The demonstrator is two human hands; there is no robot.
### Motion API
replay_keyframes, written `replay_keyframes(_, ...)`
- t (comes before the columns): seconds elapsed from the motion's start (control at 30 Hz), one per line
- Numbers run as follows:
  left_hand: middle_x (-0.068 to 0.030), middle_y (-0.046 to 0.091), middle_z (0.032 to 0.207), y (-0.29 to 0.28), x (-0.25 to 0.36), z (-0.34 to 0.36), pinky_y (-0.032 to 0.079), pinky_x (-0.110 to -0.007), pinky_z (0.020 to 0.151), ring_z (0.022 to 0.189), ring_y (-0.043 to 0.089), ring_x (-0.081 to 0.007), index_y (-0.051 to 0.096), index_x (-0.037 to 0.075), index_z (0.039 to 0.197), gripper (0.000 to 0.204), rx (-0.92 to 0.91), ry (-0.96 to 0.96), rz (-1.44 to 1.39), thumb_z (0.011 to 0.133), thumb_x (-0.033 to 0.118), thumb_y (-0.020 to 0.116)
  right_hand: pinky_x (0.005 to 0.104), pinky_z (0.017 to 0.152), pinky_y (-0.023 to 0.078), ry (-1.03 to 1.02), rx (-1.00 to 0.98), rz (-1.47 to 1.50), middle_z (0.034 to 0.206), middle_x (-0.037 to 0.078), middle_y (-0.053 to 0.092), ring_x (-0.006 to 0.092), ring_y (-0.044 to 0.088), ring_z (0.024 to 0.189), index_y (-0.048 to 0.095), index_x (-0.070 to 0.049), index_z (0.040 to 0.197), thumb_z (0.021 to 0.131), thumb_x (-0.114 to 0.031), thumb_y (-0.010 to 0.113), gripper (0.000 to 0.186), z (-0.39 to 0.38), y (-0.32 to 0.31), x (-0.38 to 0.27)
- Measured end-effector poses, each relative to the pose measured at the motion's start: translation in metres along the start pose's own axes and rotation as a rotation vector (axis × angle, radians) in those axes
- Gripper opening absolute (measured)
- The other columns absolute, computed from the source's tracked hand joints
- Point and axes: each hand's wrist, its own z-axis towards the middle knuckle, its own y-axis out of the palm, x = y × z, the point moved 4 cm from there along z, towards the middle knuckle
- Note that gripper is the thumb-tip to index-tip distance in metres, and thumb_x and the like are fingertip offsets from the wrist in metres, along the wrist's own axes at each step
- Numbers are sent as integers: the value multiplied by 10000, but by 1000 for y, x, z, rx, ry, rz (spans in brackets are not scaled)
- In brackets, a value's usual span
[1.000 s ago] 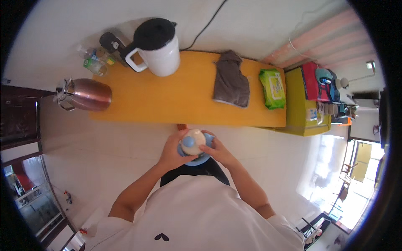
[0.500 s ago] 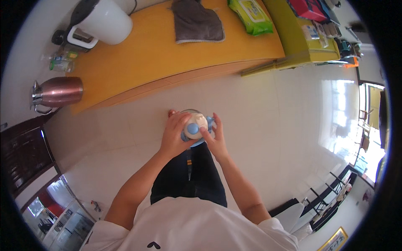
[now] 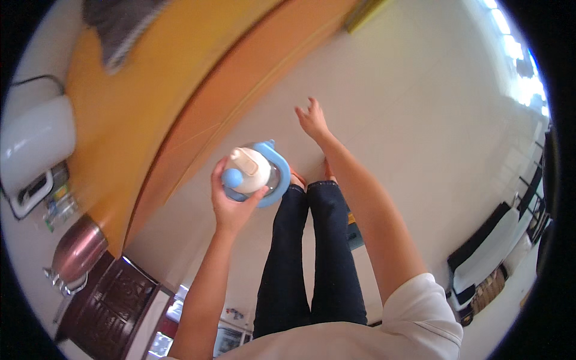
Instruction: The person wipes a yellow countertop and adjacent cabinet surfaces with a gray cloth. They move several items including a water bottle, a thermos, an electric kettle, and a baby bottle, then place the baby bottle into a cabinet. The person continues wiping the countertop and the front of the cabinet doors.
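My left hand (image 3: 231, 207) is wrapped round a sippy cup (image 3: 255, 167) that has a cream lid, a raised spout, a round blue cap and blue handles. The cup is held in the air in front of my legs, near the front of the yellow-topped cabinet. Away from it, to the right, my right hand (image 3: 313, 122) reaches out over the pale floor with its fingers apart and nothing in them.
On the left, the yellow cabinet top (image 3: 159, 57) carries a white electric kettle (image 3: 36, 141), a grey cloth (image 3: 123, 27) and a metallic pink jug (image 3: 77, 249). A dark carved wooden door (image 3: 111, 303) stands at lower left. A seat (image 3: 489, 258) is at the right.
My right hand has let go of the cup and swung out to the right. My left hand alone holds the cup, now further left. The whole view has turned to the right.
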Motion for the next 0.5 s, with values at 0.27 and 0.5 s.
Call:
replay_keyframes(0.27,-103,375,1272,35,-75,34,388,-387,987,1186,408,-237,318,72,1305,907,-19,3,48,578,113,858,459,988,378,34,-24,36,1341,300,354,440,421,1198,79,-30,1440,861,-500,492,852,78,61,-28)
replay_keyframes(0.5,-101,348,1290,10,-73,22,394,-410,997,1204,390,-246,283,77,1318,939,-94,-3,8,571,82,852,455,1009,359,83,135,318,1438,274,236,429,407,1216,29,-56,1453,900,-516,400,809,82,104,-64)
